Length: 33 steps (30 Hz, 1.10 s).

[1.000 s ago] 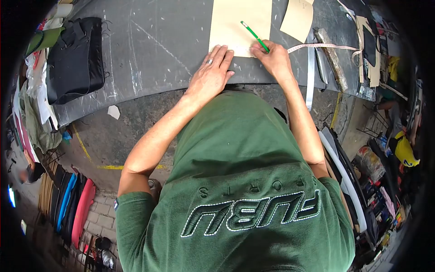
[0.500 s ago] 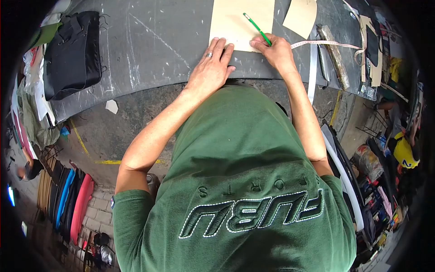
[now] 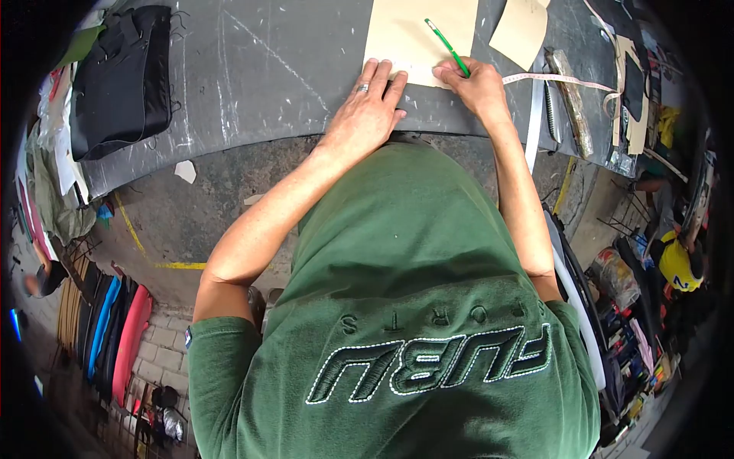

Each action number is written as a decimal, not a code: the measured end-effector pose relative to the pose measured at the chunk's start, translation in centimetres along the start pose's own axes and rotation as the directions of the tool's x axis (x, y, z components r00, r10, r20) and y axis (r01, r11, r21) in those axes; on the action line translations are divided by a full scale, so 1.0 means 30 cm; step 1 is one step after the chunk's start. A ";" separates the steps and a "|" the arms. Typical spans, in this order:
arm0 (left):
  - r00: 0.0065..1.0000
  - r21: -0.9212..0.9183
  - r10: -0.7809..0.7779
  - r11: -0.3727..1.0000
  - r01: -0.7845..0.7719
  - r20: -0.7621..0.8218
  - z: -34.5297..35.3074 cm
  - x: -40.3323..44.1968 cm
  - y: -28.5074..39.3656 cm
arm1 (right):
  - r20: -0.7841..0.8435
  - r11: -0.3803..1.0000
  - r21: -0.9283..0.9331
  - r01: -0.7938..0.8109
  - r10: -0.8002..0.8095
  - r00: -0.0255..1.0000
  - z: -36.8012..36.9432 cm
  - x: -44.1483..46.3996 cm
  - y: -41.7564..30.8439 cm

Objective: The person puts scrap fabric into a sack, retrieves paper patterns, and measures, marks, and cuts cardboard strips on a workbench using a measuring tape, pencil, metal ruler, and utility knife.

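A sheet of tan paper (image 3: 413, 38) lies on the dark tabletop at the top middle. My left hand (image 3: 368, 111) rests flat on its lower left corner, fingers stretched out, with a ring on one finger. At the sheet's lower right, my right hand (image 3: 478, 86) is closed around a green pen (image 3: 445, 44). The pen's upper end leans away to the upper left, and its lower end is hidden by my fingers. A measuring tape (image 3: 562, 78) runs across the table to the right of this hand.
A second tan piece (image 3: 520, 30) lies right of the sheet. Farther right are a metal ruler (image 3: 534, 115) and a worn bar (image 3: 572, 103). A black bag (image 3: 122, 88) sits at the table's left. Rolled materials (image 3: 131, 344) stand low on the left; a person in yellow (image 3: 678, 264) is at right.
The whole view has shifted slightly, so the table and sheet appear a little farther right. Both hands keep nearly the same places on the paper, and the pen stays in my right hand.
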<state>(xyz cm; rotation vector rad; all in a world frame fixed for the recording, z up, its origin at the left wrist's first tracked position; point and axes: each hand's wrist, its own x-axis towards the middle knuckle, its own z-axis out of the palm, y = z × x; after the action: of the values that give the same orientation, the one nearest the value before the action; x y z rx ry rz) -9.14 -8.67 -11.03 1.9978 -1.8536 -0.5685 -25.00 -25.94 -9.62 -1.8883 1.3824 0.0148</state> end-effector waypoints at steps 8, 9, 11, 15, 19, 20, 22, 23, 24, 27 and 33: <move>0.999 -0.018 0.021 1.000 -0.021 -0.026 0.018 -0.002 -0.011 | 0.030 1.000 0.017 -0.018 0.017 0.999 0.000 0.014 0.012; 0.999 -0.011 0.023 1.000 -0.024 -0.031 0.019 -0.001 -0.013 | 0.029 1.000 0.014 -0.019 0.018 0.999 -0.001 0.014 0.010; 0.999 -0.005 0.025 1.000 -0.025 -0.034 0.022 0.000 -0.014 | 0.011 1.000 0.000 -0.012 0.012 1.000 0.000 0.011 0.008; 1.000 -0.007 0.013 1.000 -0.014 -0.024 0.020 0.000 -0.010 | 0.013 1.000 -0.016 -0.018 0.018 1.000 -0.001 0.011 0.002; 1.000 0.020 0.011 1.000 -0.011 -0.012 0.019 0.005 -0.006 | 0.012 1.000 -0.002 -0.030 0.030 0.999 0.002 0.015 0.009; 1.000 0.028 0.010 1.000 -0.010 -0.013 0.018 0.006 -0.006 | 0.010 0.999 0.008 -0.033 0.033 0.999 0.005 0.016 0.012; 1.000 0.041 0.010 0.999 -0.010 -0.012 0.012 0.006 -0.004 | 0.022 0.999 -0.012 -0.033 0.033 0.999 -0.001 0.012 -0.008; 1.000 0.039 0.016 0.999 -0.016 -0.010 0.009 0.007 -0.003 | 0.033 0.999 -0.034 -0.032 0.033 0.999 -0.007 0.011 -0.018; 1.000 0.053 0.009 0.999 -0.008 -0.009 0.002 0.008 0.001 | 0.041 0.998 -0.058 -0.033 0.035 0.999 -0.013 0.004 -0.023; 1.000 0.068 0.009 0.998 -0.008 -0.016 -0.011 0.028 0.020 | -0.090 0.985 -0.156 0.075 -0.090 0.992 -0.020 -0.026 -0.036; 1.000 0.161 0.017 0.987 -0.017 0.003 -0.017 0.043 0.019 | -0.394 0.927 -0.105 0.360 -0.372 0.841 -0.058 -0.036 -0.058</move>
<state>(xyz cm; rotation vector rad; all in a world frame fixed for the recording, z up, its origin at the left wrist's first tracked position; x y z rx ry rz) -9.28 -10.00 -10.37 2.0802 -1.9723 -0.4277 -24.76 -25.90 -6.94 -2.2383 1.2538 -0.5874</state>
